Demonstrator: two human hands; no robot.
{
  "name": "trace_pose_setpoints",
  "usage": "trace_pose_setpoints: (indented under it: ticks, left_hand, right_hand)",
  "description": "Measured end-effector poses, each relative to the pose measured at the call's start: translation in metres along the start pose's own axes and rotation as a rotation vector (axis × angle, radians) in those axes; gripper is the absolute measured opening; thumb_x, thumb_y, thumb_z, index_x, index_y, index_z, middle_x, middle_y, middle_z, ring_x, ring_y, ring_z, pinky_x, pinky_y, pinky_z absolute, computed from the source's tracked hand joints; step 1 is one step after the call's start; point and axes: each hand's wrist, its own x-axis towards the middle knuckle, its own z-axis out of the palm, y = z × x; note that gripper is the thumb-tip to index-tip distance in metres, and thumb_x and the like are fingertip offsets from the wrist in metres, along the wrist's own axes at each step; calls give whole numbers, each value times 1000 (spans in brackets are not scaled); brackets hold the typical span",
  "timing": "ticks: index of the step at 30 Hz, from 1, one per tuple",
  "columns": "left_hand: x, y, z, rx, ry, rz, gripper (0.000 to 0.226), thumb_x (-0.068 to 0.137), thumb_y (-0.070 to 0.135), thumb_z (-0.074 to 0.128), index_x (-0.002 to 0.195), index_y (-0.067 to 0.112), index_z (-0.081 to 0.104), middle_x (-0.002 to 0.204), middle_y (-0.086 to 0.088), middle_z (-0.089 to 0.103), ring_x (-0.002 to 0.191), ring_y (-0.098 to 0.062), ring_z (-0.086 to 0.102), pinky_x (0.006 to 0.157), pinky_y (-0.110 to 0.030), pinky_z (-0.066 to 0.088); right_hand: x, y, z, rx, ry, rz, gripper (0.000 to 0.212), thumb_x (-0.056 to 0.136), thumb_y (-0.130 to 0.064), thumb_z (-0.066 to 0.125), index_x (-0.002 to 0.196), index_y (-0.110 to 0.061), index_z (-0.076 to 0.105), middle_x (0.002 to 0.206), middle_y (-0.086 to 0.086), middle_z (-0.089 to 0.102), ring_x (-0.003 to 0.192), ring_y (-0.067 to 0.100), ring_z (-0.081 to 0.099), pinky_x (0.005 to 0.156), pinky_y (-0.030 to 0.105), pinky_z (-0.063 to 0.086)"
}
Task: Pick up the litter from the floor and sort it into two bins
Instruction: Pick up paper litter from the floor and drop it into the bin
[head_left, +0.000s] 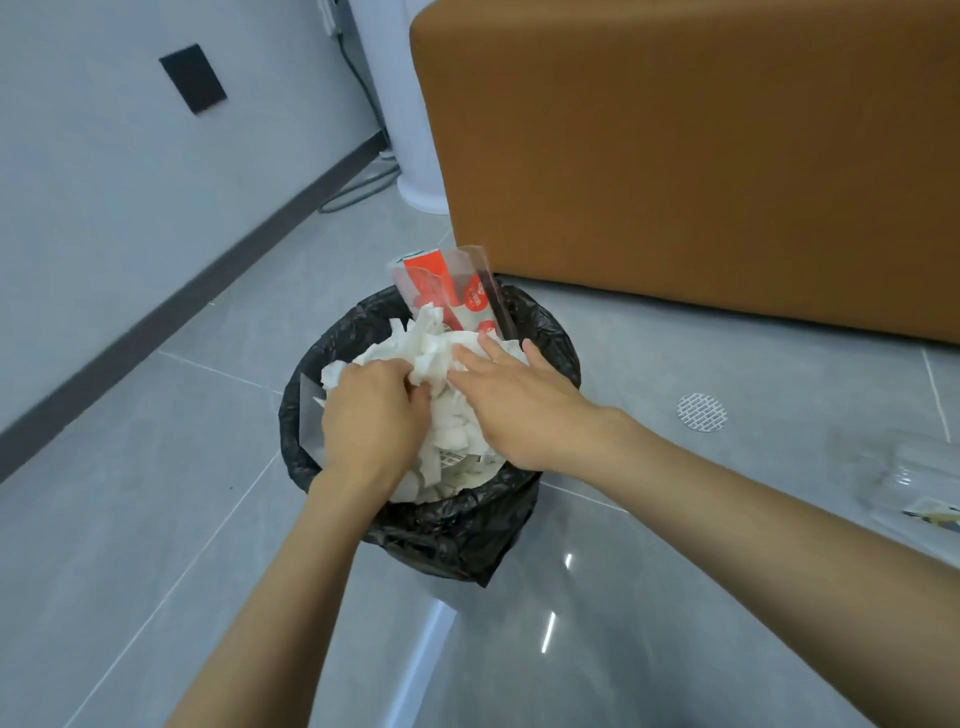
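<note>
Only illegible print on red wrapper (470, 301)

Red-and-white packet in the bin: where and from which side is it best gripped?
Probably the top end of the red-and-white packet, pinched from above: it stands nearly upright at the far rim of the bin, top sticking clear, while crumpled tissue covers its lower part.

Bin (441, 525), black bag liner, upright on floor (156, 467), heaped above rim with crumpled white paper (441, 353). Red-white packet (441, 291) upright at far rim. Clear plastic container (904, 478) on floor, well right.
</note>
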Motion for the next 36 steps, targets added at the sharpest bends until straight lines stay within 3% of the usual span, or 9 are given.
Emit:
trace_pose_setpoints:
  ticks: [6,11,13,17,20,23,27,30,36]
  left_hand:
    - [8,-7,19,57,-194,-95,42,84,17,54,47,15,35,48,1,36,49,-17,35,44,-22,20]
    - [13,-8,32,115,-313,-145,31,80,9,53,54,12,37,60,-11,49,66,-29,52,44,-23,26]
    - [14,-5,34,138,-334,-145,22,82,11,54,62,8,44,82,-19,62,83,-33,60,51,-27,32]
    - [9,-3,26,138,-150,-23,13,85,12,53,90,3,62,104,-12,55,100,-29,51,64,-34,39]
    - [2,-1,14,4,73,37,33,80,8,58,113,15,57,107,-2,52,103,-21,46,71,-32,40]
    - [0,11,0,-127,168,49,50,76,0,58,120,21,53,111,4,52,105,-18,44,73,-28,39]
    - [2,33,-14,-203,241,75,61,71,-12,52,120,24,56,117,2,54,108,-20,46,86,-28,40]
    - [0,56,-16,-190,268,110,57,73,-8,51,117,27,59,116,5,55,106,-19,44,88,-25,32]
    - [-5,104,1,-269,200,274,44,78,-3,48,114,17,62,112,2,55,109,-15,43,90,-14,27]
  right_hand:
    - [27,5,12,-156,-197,71,57,87,-1,46,140,-22,41,150,2,34,147,24,1,116,57,1]
    - [39,0,17,-324,-232,100,48,88,-11,53,131,-32,53,135,0,49,140,24,10,111,47,13]
    - [40,1,18,-384,-169,86,45,87,-14,57,127,-34,56,131,-1,51,135,25,15,107,44,16]
    - [30,4,15,-360,192,41,32,84,-17,63,112,-32,66,119,-4,49,118,25,28,94,39,23]
    - [19,11,7,-175,434,75,29,83,-20,63,110,-33,65,113,-5,47,112,24,31,83,34,17]
    - [8,23,3,76,591,157,31,79,-27,66,108,-36,63,104,-10,45,103,18,30,74,30,14]
    - [-8,37,1,368,660,243,31,78,-38,69,108,-39,61,105,-14,45,97,9,23,82,26,20]
    - [-21,51,3,495,699,288,29,83,-32,66,111,-35,61,110,-13,47,100,9,24,91,23,26]
    - [-49,93,22,553,697,503,30,88,-18,56,116,-29,60,123,-4,52,119,21,33,83,17,21]
